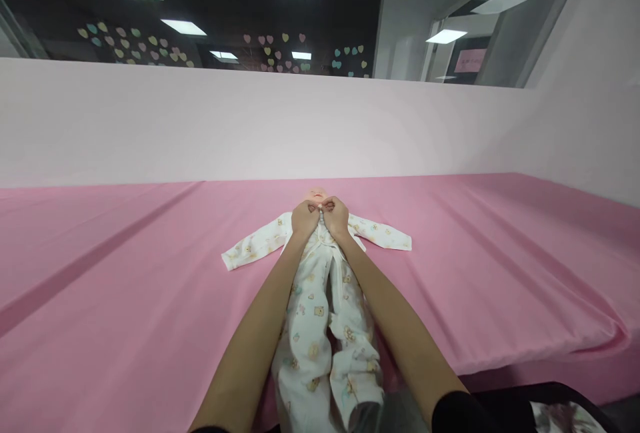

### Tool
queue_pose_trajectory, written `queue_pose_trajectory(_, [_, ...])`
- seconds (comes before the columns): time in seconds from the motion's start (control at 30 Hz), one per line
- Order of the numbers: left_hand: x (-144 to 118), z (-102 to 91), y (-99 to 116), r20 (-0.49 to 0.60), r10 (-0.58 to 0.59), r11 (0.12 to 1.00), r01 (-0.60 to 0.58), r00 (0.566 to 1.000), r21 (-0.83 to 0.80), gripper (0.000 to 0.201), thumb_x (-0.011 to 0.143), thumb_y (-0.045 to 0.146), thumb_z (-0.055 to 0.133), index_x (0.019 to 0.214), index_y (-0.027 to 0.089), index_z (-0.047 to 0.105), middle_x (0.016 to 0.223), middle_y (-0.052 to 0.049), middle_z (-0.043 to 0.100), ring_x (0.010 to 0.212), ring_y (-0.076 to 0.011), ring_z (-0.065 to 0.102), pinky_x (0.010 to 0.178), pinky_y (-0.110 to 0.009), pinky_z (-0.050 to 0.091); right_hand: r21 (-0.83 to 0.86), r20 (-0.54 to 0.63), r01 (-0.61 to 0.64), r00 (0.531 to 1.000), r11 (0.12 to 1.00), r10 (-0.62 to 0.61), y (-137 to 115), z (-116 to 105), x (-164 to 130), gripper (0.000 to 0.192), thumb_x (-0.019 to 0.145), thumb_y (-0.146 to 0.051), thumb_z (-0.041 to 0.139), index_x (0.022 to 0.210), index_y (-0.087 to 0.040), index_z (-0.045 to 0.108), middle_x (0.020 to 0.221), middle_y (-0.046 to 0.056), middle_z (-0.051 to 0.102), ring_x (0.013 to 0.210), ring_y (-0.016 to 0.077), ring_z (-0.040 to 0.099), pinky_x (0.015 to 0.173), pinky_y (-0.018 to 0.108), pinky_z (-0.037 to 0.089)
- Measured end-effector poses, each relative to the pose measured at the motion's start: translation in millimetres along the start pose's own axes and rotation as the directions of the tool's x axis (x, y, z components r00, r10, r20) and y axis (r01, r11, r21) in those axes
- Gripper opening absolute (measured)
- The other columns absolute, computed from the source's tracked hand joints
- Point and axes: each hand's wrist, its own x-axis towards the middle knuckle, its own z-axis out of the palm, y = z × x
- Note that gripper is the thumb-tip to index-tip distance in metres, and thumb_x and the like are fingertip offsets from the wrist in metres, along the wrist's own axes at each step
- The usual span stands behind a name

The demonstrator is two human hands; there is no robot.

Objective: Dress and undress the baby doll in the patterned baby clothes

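A baby doll [318, 193] lies on its back, with only the lower part of its face showing above my hands. It is dressed in a white patterned baby outfit [311, 326], the sleeves spread out to both sides and the legs stretching toward me. At the neckline, just under the doll's chin, my left hand [304, 218] and my right hand [337, 216] pinch the outfit's collar from either side, nearly touching. My fingers hide the exact spot they grip. Below them the front is partly open over one leg.
A pink cloth [150, 300] with some creases covers the table, its front edge dropping away at lower right. Behind it rises a white wall [250, 126] with a dark window [225, 6] above. Another white wall stands on the right.
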Motion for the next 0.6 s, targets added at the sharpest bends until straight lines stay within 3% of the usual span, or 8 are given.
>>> queue_pose_trajectory(0.17, [-0.5, 2.0, -1.7, -0.004, -0.004, 1.000, 0.004, 1.000, -0.025, 0.019, 0.079, 0.024, 0.046, 0.087, 0.018, 0.062, 0.094, -0.005, 0.067, 0.089, -0.0183, 0.059, 0.077, -0.027, 0.042, 0.027, -0.039, -0.010, 0.999, 1.000, 0.011, 1.0, 0.7, -0.2, 0.009, 0.074, -0.015, 0.049, 0.080, -0.019, 0.054, 0.085, 0.002, 0.065, 0.077, 0.0119, 0.060, 0.074, 0.020, 0.044])
queue_pose_trajectory(0.43, [-0.5, -0.5, -2.6, 0.017, 0.004, 0.986, -0.001, 1.000, -0.169, 0.020, 0.076, 0.028, 0.051, 0.085, 0.017, 0.065, 0.086, -0.005, 0.069, 0.083, -0.0174, 0.061, 0.075, -0.026, 0.043, -0.010, -0.046, 0.009, 0.999, 1.000, -0.009, -3.3, -2.8, -0.4, 0.010, 0.073, -0.013, 0.048, 0.077, -0.020, 0.054, 0.084, 0.001, 0.066, 0.076, 0.0123, 0.062, 0.075, 0.021, 0.045])
queue_pose_trajectory(0.6, [2.1, -1.7, 0.8, 0.068, -0.007, 0.965, 0.025, 0.998, -0.261, 0.026, 0.075, 0.030, 0.049, 0.086, 0.015, 0.066, 0.076, -0.005, 0.068, 0.067, -0.0148, 0.061, 0.062, -0.024, 0.045, 0.032, -0.053, 0.049, 0.997, 0.998, -0.048, -16.7, -8.2, -0.3, 0.012, 0.073, -0.013, 0.047, 0.080, -0.019, 0.055, 0.089, 0.002, 0.066, 0.078, 0.0117, 0.062, 0.076, 0.020, 0.046])
